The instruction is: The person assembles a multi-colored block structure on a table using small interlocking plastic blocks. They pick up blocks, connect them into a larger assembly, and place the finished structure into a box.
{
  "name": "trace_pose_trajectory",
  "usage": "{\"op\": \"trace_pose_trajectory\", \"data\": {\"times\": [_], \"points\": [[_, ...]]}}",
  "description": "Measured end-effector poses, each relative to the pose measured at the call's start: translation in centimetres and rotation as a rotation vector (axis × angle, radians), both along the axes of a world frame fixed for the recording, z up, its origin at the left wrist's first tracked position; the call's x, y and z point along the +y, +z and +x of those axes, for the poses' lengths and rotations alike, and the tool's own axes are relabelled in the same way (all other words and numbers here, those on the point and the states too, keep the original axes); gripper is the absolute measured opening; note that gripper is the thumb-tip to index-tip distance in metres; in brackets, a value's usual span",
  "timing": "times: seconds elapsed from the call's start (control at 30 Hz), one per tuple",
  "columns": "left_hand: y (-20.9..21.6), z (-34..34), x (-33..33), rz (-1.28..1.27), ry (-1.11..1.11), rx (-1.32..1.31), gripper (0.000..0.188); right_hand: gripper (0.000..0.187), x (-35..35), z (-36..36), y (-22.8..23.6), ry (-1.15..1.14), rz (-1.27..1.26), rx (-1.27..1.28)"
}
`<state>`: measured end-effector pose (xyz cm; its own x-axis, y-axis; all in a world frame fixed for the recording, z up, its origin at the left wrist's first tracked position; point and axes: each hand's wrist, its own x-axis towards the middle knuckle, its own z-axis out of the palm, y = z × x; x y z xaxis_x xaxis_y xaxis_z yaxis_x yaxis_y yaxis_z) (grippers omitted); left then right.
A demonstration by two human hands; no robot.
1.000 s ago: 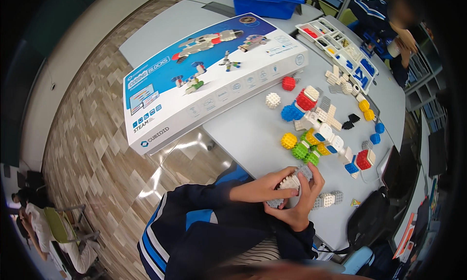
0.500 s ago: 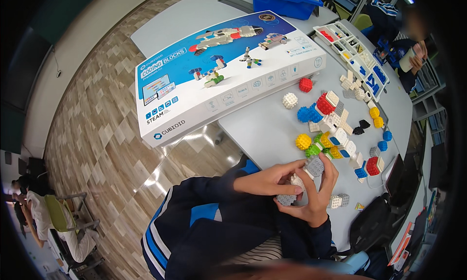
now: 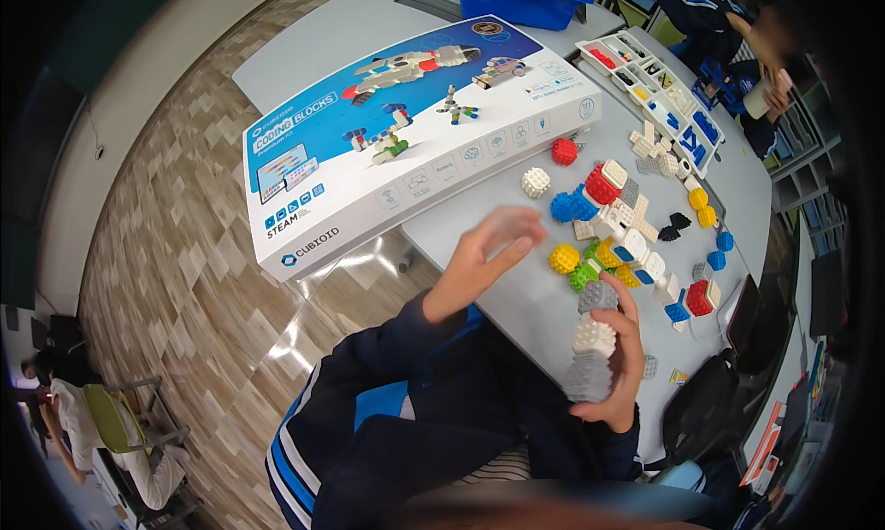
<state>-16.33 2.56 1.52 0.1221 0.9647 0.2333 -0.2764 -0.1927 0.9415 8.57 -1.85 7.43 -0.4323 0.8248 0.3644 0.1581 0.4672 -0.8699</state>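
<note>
My right hand (image 3: 627,369) is wrapped round a short column of studded building blocks (image 3: 593,338), with a white block between two grey ones. My left hand (image 3: 484,263) hovers apart from it by the table's near edge, empty, its fingers blurred and parted from the thumb. Just beyond the column lie a yellow block (image 3: 564,259) and a green block (image 3: 584,274). A joined cluster of white blocks (image 3: 631,244) lies farther off, with a red block (image 3: 604,184) and a blue block (image 3: 567,206) at its far end.
A large block-kit box (image 3: 415,152) lies across the table's left part. Behind it stands a blue bin (image 3: 525,5). A compartment tray (image 3: 659,97) of small parts is at the far right, near another person's hand (image 3: 779,95). A black bag (image 3: 702,410) sits at right.
My left hand has let go of the blocks and moved up and left. My right hand now holds the column alone, turned more upright in view. The view has shifted slightly.
</note>
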Motion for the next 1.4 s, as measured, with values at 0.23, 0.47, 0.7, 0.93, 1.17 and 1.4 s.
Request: {"op": "trace_pose_trajectory", "data": {"times": [0.23, 0.47, 0.7, 0.93, 1.17, 1.4], "points": [[2.5, 1.2, 9.1, 0.342, -0.083, 0.213, 0.077, 0.118, 0.4, 1.0, 3.5, 0.159, -0.701, 0.863], [4.3, 3.2, 12.9, 0.222, -0.396, 0.26, 0.078, 0.103, 3.4, 1.3, 9.2, 0.213, -0.671, 0.974], [2.9, 3.9, 11.7, 0.211, -0.404, 0.067, 0.055, 0.093, 9.6, -0.4, 10.2, 0.146, -0.598, 0.954], [2.1, 3.6, 11.5, 0.183, -0.369, -0.006, 0.056, 0.086, 12.8, -2.4, 7.3, -0.086, -0.176, 0.321], [2.0, 3.6, 11.1, 0.2, -0.369, 0.011, 0.056, 0.071, 14.1, -3.5, 4.9, -0.181, 0.161, -0.171], [1.2, 4.2, 11.5, 0.263, -0.301, 0.057, 0.053, 0.096, 14.8, -2.8, 3.7, -0.112, -0.123, 0.051]]}}
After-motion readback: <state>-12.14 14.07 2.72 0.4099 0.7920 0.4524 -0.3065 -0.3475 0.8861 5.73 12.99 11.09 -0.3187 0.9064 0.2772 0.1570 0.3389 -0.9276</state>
